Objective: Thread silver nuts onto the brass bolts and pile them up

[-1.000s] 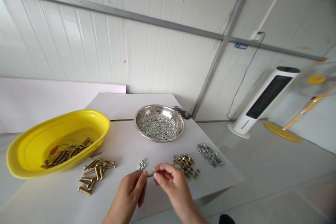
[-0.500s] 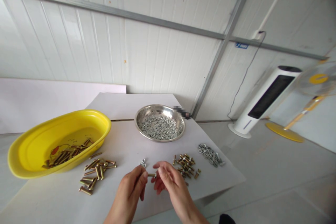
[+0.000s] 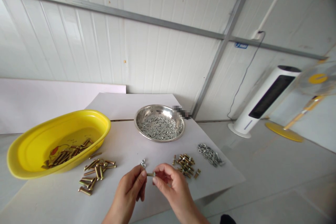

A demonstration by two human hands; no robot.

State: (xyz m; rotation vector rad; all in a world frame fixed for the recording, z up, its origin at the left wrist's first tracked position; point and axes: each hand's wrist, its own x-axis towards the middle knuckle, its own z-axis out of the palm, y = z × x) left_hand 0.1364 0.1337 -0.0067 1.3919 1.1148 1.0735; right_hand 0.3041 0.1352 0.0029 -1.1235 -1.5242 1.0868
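Observation:
My left hand (image 3: 132, 184) is closed around one end of a brass-coloured bolt (image 3: 149, 174), which lies level and points right. At the bolt's right end sits a small silver nut (image 3: 154, 174), pinched between thumb and forefinger of my right hand (image 3: 171, 185). A few loose nuts (image 3: 143, 163) lie on the table just beyond my left hand. Past my right hand is a pile of bolts with nuts on them (image 3: 186, 162). Loose bare bolts (image 3: 97, 171) are heaped left of my hands.
A yellow tub (image 3: 102, 123) with more bolts in it stands at the left. Behind my hands is a steel bowl (image 3: 139, 131) of nuts. Washer-like silver rings (image 3: 208, 154) are piled near the right edge of the white table (image 3: 126, 141). A white tower unit (image 3: 245, 122) stands beyond.
My right thumb and forefinger have come together on the nut at the bolt's end; they were spread apart before. My left hand keeps its hold on the bolt.

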